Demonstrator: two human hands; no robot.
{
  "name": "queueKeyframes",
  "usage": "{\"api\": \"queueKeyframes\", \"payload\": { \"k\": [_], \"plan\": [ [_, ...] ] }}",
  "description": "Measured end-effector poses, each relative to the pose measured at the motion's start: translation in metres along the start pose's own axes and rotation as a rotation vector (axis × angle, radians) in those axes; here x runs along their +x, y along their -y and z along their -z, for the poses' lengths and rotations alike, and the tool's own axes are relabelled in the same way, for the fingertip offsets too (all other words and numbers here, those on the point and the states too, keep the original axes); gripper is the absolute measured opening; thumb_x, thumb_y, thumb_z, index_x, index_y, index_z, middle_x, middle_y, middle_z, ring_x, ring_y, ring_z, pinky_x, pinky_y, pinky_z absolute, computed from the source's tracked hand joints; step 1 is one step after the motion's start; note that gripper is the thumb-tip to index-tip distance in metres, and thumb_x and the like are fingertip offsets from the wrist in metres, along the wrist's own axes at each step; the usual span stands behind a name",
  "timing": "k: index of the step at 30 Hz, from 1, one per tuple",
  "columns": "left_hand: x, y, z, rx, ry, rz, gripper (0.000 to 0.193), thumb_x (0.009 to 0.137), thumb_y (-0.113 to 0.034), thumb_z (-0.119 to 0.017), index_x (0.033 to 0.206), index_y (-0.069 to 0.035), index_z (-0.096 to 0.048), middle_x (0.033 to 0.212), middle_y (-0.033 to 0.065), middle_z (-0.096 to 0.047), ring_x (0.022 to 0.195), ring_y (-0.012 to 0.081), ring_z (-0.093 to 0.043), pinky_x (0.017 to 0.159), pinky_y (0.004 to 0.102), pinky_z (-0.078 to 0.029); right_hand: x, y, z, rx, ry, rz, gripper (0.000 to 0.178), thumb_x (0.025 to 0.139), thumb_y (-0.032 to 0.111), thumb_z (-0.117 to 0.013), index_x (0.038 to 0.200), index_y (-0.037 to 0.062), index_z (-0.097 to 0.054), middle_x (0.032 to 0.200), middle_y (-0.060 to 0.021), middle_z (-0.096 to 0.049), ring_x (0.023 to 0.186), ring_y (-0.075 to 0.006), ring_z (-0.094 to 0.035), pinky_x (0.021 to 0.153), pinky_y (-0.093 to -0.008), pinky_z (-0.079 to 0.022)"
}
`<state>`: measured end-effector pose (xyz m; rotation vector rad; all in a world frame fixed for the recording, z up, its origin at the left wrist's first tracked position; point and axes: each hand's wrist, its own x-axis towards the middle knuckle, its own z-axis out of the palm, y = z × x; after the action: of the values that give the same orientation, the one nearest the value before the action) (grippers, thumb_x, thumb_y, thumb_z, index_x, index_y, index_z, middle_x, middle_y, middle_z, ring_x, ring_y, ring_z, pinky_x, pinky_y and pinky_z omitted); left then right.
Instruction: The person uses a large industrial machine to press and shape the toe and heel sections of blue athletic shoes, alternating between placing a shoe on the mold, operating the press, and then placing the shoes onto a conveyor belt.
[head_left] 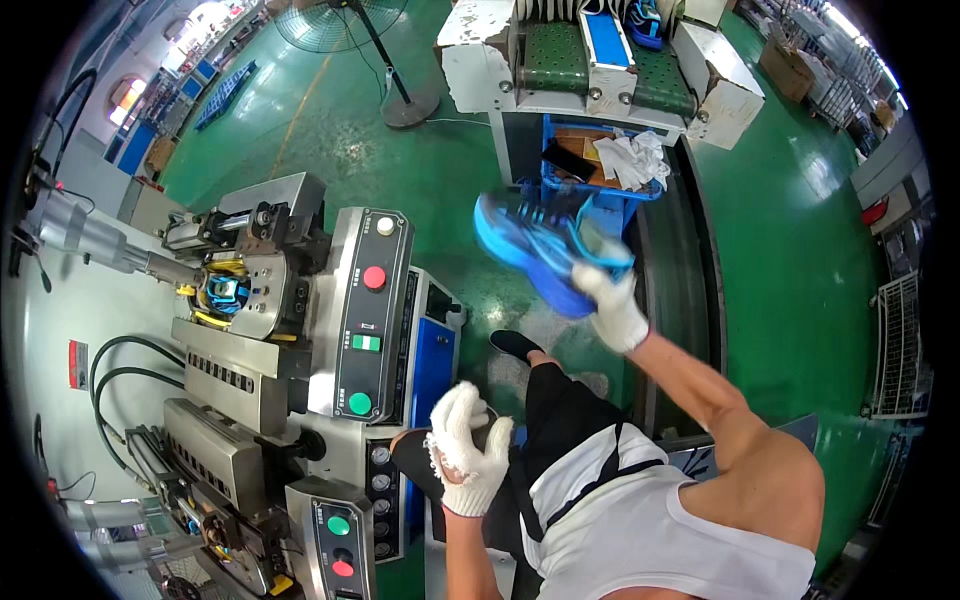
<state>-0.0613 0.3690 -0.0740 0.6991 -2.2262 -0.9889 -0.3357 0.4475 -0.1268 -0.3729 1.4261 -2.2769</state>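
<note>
My right hand (612, 305), in a white knit glove, is closed on the heel end of a blue sneaker (535, 245). The sneaker has a light blue upper and a darker blue part below, and motion blurs it. It hangs in the air over the floor, toe pointing left. My left hand (467, 450), in a frayed white glove, is raised above my thigh beside the machine. Its fingers are apart and loosely bent, with nothing in them. Another blue-and-black shoe piece (228, 293) sits in the clamp of the metal machine (258, 390) at my left.
A control panel (370, 315) with coloured buttons stands near my left hand, and a second panel (340, 550) sits nearer me. Ahead is a green conveyor (553, 58) with white housings. Below it a blue crate (610, 188) holds cloths. A standing fan (410, 108) is farther off.
</note>
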Motion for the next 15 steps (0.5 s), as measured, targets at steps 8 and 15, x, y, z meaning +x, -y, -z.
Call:
{"api": "queueKeyframes", "payload": {
  "k": [8, 15],
  "plan": [
    [-0.103, 0.057, 0.001, 0.082, -0.017, 0.556, 0.051, 0.091, 0.0, -0.077, 0.137, -0.001, -0.057, 0.118, 0.0149, -0.065, 0.085, 0.0227, -0.072, 0.076, 0.0352, -0.059, 0.358, 0.022, -0.042, -0.836, -0.33, 0.367, 0.089, 0.086, 0.064, -0.078, 0.137, -0.0075, -0.067, 0.137, -0.0214, -0.07, 0.125, -0.03, -0.066, 0.109, -0.0397, -0.048],
    [-0.158, 0.059, -0.01, 0.033, -0.277, 1.029, 0.047, 0.098, -0.002, -0.07, 0.142, -0.001, -0.054, 0.122, 0.0144, -0.068, 0.09, 0.0186, -0.071, 0.081, 0.0335, -0.059, 0.611, 0.0, 0.048, -1.079, -0.183, 0.138, 0.099, 0.089, 0.073, -0.071, 0.157, 0.003, -0.052, 0.152, -0.0166, -0.061, 0.142, -0.03, -0.055, 0.117, -0.0384, -0.042]
  ]
}}
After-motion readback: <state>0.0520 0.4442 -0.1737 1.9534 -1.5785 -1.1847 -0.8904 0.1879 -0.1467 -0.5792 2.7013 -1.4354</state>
